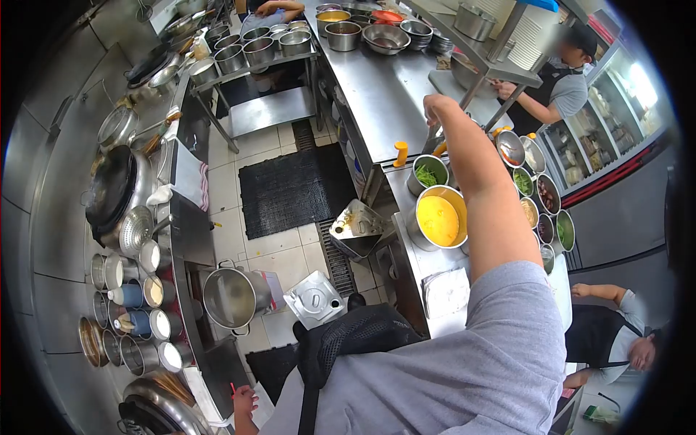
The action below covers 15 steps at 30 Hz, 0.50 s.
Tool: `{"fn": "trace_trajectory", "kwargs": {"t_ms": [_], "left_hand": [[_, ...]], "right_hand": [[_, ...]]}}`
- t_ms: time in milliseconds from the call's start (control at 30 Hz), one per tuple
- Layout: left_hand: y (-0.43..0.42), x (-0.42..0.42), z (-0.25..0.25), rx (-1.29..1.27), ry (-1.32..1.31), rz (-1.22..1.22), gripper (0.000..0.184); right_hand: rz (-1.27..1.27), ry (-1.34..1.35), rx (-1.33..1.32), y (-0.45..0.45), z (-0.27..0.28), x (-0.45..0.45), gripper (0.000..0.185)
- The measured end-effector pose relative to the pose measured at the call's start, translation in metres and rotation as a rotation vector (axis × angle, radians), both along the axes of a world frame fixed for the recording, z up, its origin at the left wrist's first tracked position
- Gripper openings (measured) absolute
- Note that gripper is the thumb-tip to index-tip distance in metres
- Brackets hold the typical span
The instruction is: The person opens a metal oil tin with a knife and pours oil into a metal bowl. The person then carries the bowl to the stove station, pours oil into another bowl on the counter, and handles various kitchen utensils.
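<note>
My right arm stretches away over the steel counter, and my right hand (436,109) is closed at its end. A grey metal piece shows just under that hand; what the fingers hold is mostly hidden. Below the forearm stand a pot of yellow liquid (439,220) and a pot of chopped greens (429,174). Yellow-orange handles (401,152) stick up near them. Down at the lower left, my left hand (245,399) has curled fingers, with a thin red stick (233,389) at them. It is beside the stove's front edge.
Small ingredient pots (547,194) line the counter beyond my arm. A folded white cloth (446,292) lies nearer. Across the aisle are woks (116,188) and a large pot (230,297). Co-workers stand by the shelf (573,80) and at lower right (605,326); another is at the top.
</note>
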<state>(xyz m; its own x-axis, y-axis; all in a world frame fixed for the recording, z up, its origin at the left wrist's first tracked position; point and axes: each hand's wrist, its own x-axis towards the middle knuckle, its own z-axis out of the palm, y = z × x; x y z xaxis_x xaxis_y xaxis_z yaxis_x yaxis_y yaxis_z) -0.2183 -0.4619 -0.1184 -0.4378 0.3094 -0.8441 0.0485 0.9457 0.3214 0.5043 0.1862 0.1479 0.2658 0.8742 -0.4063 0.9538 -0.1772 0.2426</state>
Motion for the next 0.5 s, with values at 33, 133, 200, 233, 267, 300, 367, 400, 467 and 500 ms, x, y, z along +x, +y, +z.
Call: {"fn": "trace_trajectory", "kwargs": {"t_ms": [33, 133, 200, 233, 267, 300, 367, 400, 467, 500], "left_hand": [[0.007, -0.003, -0.005, 0.007, 0.001, -0.024, 0.03], [0.032, -0.015, -0.004, 0.055, -0.004, -0.051, 0.033], [0.049, -0.017, 0.005, 0.093, 0.018, -0.063, 0.034], [0.056, -0.02, 0.006, 0.124, 0.024, -0.064, 0.031], [0.06, -0.022, 0.008, 0.154, 0.03, -0.063, 0.028], [0.061, -0.023, 0.007, 0.151, 0.03, -0.057, 0.028], [0.062, -0.024, 0.006, 0.188, 0.057, -0.114, 0.033], [0.06, -0.023, 0.005, 0.186, 0.057, -0.107, 0.033], [0.056, -0.021, 0.001, 0.15, 0.054, -0.142, 0.035], [0.054, -0.019, -0.001, 0.143, 0.056, -0.146, 0.035]], "right_hand": [[-0.003, -0.006, 0.007, -0.003, 0.002, 0.002, 0.028], [0.013, 0.03, 0.046, -0.011, 0.008, 0.001, 0.029], [-0.033, 0.06, 0.061, -0.017, 0.014, -0.003, 0.032], [-0.032, 0.058, 0.06, -0.017, 0.011, -0.002, 0.032], [-0.044, 0.062, 0.059, -0.016, 0.005, -0.002, 0.034], [-0.054, 0.067, 0.059, -0.016, 0.0, -0.002, 0.035], [-0.031, 0.05, 0.105, -0.021, -0.012, -0.003, 0.037], [-0.015, 0.032, 0.154, -0.029, -0.015, -0.008, 0.039], [0.005, 0.006, 0.171, -0.044, -0.017, -0.017, 0.04], [0.023, 0.019, 0.23, -0.053, -0.016, -0.021, 0.04]]}}
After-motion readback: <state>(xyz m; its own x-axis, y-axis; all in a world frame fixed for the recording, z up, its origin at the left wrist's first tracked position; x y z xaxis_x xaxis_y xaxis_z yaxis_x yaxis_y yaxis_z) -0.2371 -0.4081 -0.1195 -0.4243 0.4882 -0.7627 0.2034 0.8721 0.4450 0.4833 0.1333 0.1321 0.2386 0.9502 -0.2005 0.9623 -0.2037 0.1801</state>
